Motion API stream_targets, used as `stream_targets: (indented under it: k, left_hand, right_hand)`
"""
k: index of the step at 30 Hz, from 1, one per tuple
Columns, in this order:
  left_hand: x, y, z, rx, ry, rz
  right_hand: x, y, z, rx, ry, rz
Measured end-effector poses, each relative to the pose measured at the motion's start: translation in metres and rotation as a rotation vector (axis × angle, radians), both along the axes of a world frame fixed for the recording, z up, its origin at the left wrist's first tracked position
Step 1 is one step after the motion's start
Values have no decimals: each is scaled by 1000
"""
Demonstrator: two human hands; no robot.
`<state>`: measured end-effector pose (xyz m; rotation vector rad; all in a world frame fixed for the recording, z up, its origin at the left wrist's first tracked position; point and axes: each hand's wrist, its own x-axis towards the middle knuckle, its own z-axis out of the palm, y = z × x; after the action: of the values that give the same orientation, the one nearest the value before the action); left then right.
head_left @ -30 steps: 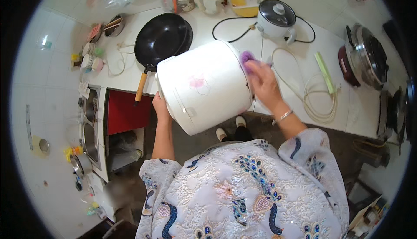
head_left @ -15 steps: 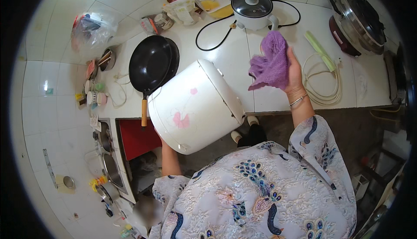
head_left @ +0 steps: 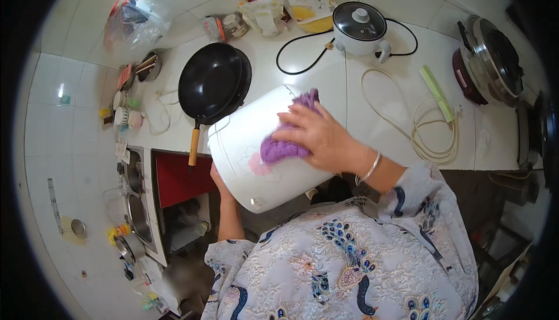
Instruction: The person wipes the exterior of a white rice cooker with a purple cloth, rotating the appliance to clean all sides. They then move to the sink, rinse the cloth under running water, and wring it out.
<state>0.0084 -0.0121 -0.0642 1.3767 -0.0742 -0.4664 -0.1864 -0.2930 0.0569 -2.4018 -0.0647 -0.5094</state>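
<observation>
A white rice cooker (head_left: pixel 239 145) with a pink flower print is tilted on its side at the counter's front edge. My left hand (head_left: pixel 220 181) holds it at its lower left end; most of those fingers are hidden behind it. My right hand (head_left: pixel 317 137) presses a purple cloth (head_left: pixel 285 148) against the cooker's side, fingers spread over the cloth. Just left of and beyond the cooker lie stacked black frying pans (head_left: pixel 211 81), the top one with a wooden handle (head_left: pixel 194 146).
A small white electric pot (head_left: pixel 360 29) with a glass lid stands at the back, its black cord looped around. To the right are a coiled pale cord (head_left: pixel 434 145), a light green strip (head_left: pixel 435 93) and a dark red electric pan (head_left: pixel 486 58). A gas stove (head_left: pixel 138 198) is at left.
My right hand, holding the purple cloth, has come left and down from beside the cooker onto its side. The left hand keeps its hold.
</observation>
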Motion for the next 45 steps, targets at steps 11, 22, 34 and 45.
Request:
stream_targets:
  k: [11,22,34,45]
  left_hand:
    - [-9,-24,25,230,-322,61]
    - [12,-71,37,220,-604,0]
    - [-23,-68,44,311,-681,36]
    - [-48,-68,55,334,-782,23]
  right_hand:
    - [115,-93,-39,739,490,10]
    - [80,-97,-28,482,170,-302]
    - [32,-42,-18,57,-127,-390]
    - [36,-25,0,99,-172,-357]
